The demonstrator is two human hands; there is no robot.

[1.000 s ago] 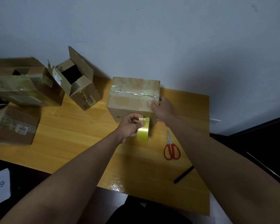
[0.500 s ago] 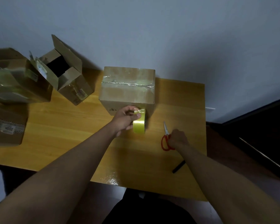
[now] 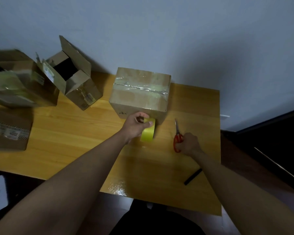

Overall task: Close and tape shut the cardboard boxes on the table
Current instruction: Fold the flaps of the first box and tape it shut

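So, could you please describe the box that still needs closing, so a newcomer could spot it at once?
Start at the wooden table against the pale wall and find the taped box in its middle. Just to its left stands the open box, turned at an angle. Unlike the taped box, its flaps stand up and its dark inside shows.

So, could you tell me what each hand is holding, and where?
Left hand grips the tape roll at its top rim; right hand grips the scissors by the handles.
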